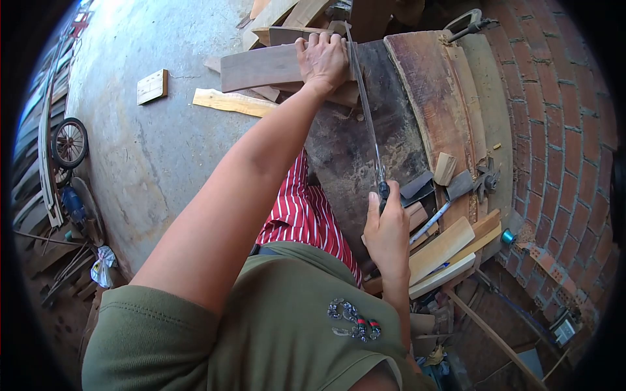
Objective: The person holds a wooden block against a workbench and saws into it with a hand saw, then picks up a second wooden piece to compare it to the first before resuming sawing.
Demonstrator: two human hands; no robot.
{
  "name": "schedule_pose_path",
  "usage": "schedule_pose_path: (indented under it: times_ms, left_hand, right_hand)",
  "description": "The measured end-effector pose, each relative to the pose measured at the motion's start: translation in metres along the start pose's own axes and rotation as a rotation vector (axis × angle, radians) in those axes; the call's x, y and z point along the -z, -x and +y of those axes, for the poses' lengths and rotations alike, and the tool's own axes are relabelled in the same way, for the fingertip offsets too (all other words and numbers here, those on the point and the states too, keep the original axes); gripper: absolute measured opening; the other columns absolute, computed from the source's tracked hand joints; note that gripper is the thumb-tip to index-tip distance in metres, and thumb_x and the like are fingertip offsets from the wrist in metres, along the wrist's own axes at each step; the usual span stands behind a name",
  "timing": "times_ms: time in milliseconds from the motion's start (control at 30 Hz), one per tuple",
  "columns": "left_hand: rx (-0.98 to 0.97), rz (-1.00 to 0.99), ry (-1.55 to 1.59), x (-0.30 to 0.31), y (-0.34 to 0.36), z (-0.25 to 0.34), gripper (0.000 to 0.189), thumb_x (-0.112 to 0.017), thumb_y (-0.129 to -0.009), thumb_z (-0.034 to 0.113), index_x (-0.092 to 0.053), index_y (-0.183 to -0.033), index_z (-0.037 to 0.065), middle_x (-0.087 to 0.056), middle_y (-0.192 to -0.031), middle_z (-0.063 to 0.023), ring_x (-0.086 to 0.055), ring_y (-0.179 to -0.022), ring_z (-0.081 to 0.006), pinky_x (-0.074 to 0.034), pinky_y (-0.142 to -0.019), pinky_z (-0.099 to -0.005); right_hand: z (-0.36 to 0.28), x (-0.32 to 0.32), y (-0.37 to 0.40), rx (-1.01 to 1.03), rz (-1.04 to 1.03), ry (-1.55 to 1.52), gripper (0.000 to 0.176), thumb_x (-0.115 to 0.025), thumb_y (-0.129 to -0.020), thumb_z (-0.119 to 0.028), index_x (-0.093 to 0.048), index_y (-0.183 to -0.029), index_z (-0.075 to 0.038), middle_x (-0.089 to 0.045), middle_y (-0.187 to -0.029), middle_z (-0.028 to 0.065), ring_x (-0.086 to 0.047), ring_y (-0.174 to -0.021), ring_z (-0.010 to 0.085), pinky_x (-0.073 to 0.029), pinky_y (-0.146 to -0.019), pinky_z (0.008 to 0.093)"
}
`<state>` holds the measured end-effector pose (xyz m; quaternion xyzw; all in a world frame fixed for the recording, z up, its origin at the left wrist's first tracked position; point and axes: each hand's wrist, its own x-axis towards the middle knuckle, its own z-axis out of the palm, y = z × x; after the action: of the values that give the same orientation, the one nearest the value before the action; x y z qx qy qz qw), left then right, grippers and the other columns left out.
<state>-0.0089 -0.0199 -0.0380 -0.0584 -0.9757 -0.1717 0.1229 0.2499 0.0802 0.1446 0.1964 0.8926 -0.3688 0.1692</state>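
Note:
My left hand (325,62) presses down on a brownish-grey wooden board (257,68), its fingers curled over the far edge near the board's right end. In my right hand (388,228) is the dark handle of a handsaw (370,120). The saw's long thin blade points away from me and runs up along the right end of the board, close beside my left fingers. Beneath the board is a dark, worn work surface (391,98) dusted with sawdust.
A thick slab (424,85) lies on the right of the bench, with a clamp (471,27) at its far end. Wood offcuts (443,247) and a hammer-like tool (450,195) lie near my right hand. A brick wall (554,111) stands at right; a small block (152,87) lies on the concrete floor.

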Motion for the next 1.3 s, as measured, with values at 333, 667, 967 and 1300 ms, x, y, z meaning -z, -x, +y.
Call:
schedule_pose_path:
  times_ms: [333, 667, 967, 1300]
  left_hand:
    - [0.012, 0.031, -0.017, -0.006, -0.004, -0.001, 0.032, -0.045, -0.099, 0.033, -0.07, -0.1, 0.012, -0.068, -0.106, -0.008, -0.058, -0.109, -0.0245, -0.032, -0.097, -0.0469]
    - [0.018, -0.014, -0.026, -0.006, -0.006, -0.005, 0.033, -0.044, -0.1, 0.033, -0.069, -0.099, 0.012, -0.067, -0.105, -0.0075, -0.057, -0.11, -0.0241, -0.032, -0.095, -0.0474]
    - [0.02, -0.037, -0.07, 0.002, -0.011, -0.004, 0.035, -0.04, -0.101, 0.034, -0.068, -0.104, 0.014, -0.068, -0.108, -0.0059, -0.059, -0.109, -0.0239, -0.033, -0.093, -0.0453]
    - [-0.033, 0.052, -0.018, 0.003, -0.001, 0.004, 0.031, -0.045, -0.101, 0.033, -0.069, -0.096, 0.013, -0.067, -0.099, -0.0065, -0.06, -0.103, -0.0234, -0.034, -0.095, -0.0445]
  right_hand:
    - [-0.002, -0.015, -0.018, 0.031, -0.007, 0.047, 0.028, -0.049, -0.1, -0.014, -0.044, -0.123, 0.001, -0.066, -0.083, 0.0324, -0.066, -0.083, 0.0503, -0.049, -0.066, 0.0582]
    - [-0.015, -0.021, -0.079, 0.102, 0.023, 0.044, 0.024, -0.048, -0.101, -0.016, -0.047, -0.117, 0.002, -0.066, -0.084, 0.0314, -0.065, -0.085, 0.0506, -0.051, -0.069, 0.0568]
    - [-0.008, -0.04, -0.124, 0.169, 0.077, 0.097, 0.026, -0.048, -0.102, -0.017, -0.045, -0.12, 0.002, -0.067, -0.087, 0.033, -0.065, -0.084, 0.0511, -0.051, -0.068, 0.0585]
    - [-0.013, -0.042, -0.113, 0.113, 0.082, 0.039, 0.022, -0.048, -0.102, -0.016, -0.043, -0.114, 0.001, -0.066, -0.086, 0.0337, -0.065, -0.086, 0.0514, -0.052, -0.067, 0.0592]
